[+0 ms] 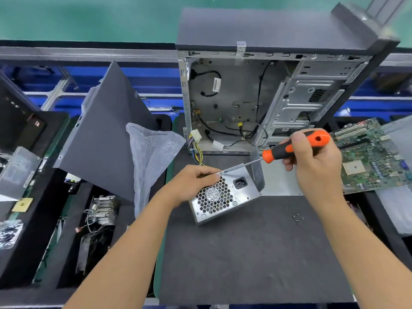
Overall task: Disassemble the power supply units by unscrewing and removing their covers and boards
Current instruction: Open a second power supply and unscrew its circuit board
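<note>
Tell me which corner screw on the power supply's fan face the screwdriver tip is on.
The top-left corner screw, beside the left hand; the screwdriver tip meets it. The lower screws have no tool on them.

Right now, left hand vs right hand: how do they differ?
The left hand grips the top edge of the power supply unit, steadying it; the right hand grips the screwdriver, raised above the mat. Left sits on the unit's corner, right off to its side. Both are bare and holding something.
</note>
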Available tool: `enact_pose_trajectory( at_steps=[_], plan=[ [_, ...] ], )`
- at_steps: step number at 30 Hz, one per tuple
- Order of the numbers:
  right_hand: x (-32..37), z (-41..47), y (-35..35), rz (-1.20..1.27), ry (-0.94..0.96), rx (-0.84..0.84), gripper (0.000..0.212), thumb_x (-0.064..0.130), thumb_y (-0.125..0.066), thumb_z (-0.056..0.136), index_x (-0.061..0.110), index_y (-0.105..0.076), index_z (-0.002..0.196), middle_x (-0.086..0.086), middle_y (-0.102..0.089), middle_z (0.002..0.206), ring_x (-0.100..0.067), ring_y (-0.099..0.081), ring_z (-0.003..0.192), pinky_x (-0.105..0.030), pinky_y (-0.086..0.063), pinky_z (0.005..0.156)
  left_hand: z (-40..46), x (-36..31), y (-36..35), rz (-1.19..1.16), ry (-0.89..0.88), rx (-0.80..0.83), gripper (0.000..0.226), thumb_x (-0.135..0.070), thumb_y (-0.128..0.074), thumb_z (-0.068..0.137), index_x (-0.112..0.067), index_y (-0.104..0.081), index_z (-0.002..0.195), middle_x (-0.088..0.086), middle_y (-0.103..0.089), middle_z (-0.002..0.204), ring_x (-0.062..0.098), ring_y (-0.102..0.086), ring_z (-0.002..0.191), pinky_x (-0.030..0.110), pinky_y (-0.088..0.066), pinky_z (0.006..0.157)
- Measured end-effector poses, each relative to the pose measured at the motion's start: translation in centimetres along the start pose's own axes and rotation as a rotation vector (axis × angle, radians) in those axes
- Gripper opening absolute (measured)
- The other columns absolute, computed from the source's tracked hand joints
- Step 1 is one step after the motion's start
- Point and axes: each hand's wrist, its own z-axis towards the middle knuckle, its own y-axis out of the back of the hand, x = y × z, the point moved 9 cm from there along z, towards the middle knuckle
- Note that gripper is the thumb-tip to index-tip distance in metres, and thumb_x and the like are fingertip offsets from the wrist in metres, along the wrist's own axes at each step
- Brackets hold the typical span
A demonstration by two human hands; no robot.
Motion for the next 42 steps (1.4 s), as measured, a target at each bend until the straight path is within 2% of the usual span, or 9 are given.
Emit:
enact_pose_trajectory(
  at_steps=[7,13,18,22,27,32,36,40,42],
  plan=[
    [0.2,0.4,-1.5,-0.080,-0.011,0.035,0.027,0.040,-0.061,0.086,0.017,-0.051,0.077,-0.009,-0.064,0.062,-0.022,-0.058,0.049,-0.023,-0.045,0.049,0.3,0.3,0.2,0.006,-0.014,-0.023,0.015,-0.033,-0.070,0.094,-0.043,-0.074,0.105,-0.017,-0.075,0.105,-0.005,-0.067,0.099,0.018,-0.046,0.090],
    [1.8,0.7,-1.9,-0.200,0.067,0.067,0.023,0.033,-0.067,0.089,0.018,-0.055,0.078,-0.005,-0.067,0.061,-0.020,-0.062,0.050,-0.021,-0.048,0.053,0.5,0.4,0.2,0.009,-0.027,-0.010,0.016,-0.035,-0.070,0.093,-0.048,-0.076,0.100,-0.017,-0.074,0.106,0.000,-0.067,0.102,0.027,-0.048,0.099],
    [3.4,1.1,-2.7,-0.278,0.106,0.100,0.027,0.036,-0.070,0.086,0.016,-0.055,0.078,0.002,-0.067,0.060,-0.015,-0.064,0.050,-0.017,-0.048,0.053,0.4,0.2,0.2,0.016,-0.041,-0.020,0.021,-0.034,-0.070,0.093,-0.055,-0.075,0.092,-0.018,-0.074,0.104,-0.004,-0.067,0.098,0.022,-0.045,0.092],
    [4.7,1.2,-3.7,-0.389,0.170,0.145,0.025,0.043,-0.072,0.083,0.024,-0.056,0.077,0.003,-0.067,0.061,-0.016,-0.066,0.054,-0.033,-0.055,0.062,0.4,0.2,0.1,0.010,-0.036,-0.014,0.020,-0.033,-0.070,0.094,-0.052,-0.076,0.093,-0.017,-0.075,0.103,-0.001,-0.067,0.099,0.024,-0.047,0.096],
    [6.5,1.1,-5.4,-0.526,0.279,0.271,0.033,0.056,-0.067,0.078,0.036,-0.050,0.098,0.007,-0.064,0.071,-0.019,-0.066,0.062,-0.048,-0.052,0.081,0.5,0.3,0.1,0.019,-0.015,-0.008,0.019,-0.036,-0.070,0.093,-0.054,-0.076,0.092,-0.020,-0.075,0.103,-0.004,-0.067,0.098,0.023,-0.045,0.091],
    [6.7,1.2,-5.4,-0.513,0.293,0.263,0.028,0.052,-0.066,0.081,0.036,-0.047,0.093,0.007,-0.065,0.070,-0.018,-0.066,0.058,-0.046,-0.054,0.074,0.8,0.6,0.2,0.037,-0.004,-0.033,0.010,-0.043,-0.072,0.088,-0.050,-0.077,0.094,-0.021,-0.074,0.102,0.000,-0.067,0.098,0.027,-0.046,0.093],
    [5.5,1.6,-4.0,-0.405,0.212,0.172,0.024,0.038,-0.070,0.085,0.028,-0.049,0.091,0.007,-0.068,0.065,-0.014,-0.067,0.051,-0.036,-0.056,0.059,1.2,0.3,0.3,0.080,-0.002,-0.051,0.009,-0.050,-0.076,0.080,-0.049,-0.078,0.089,-0.021,-0.074,0.101,0.013,-0.069,0.104,0.040,-0.052,0.101],
    [3.9,1.9,-2.6,-0.319,0.127,0.115,0.023,0.039,-0.067,0.086,0.026,-0.049,0.088,0.005,-0.069,0.066,-0.018,-0.068,0.051,-0.029,-0.055,0.052,1.3,0.4,0.4,0.080,0.002,-0.053,0.005,-0.046,-0.078,0.081,-0.048,-0.078,0.086,-0.022,-0.074,0.100,0.003,-0.068,0.100,0.039,-0.050,0.103],
    [3.4,1.9,-2.1,-0.294,0.114,0.101,0.022,0.041,-0.066,0.086,0.030,-0.047,0.086,0.006,-0.069,0.065,-0.018,-0.068,0.050,-0.023,-0.051,0.049,1.2,0.5,0.4,0.067,0.006,-0.064,0.005,-0.044,-0.079,0.082,-0.046,-0.079,0.087,-0.020,-0.075,0.098,0.007,-0.069,0.101,0.042,-0.050,0.104]
  ],
)
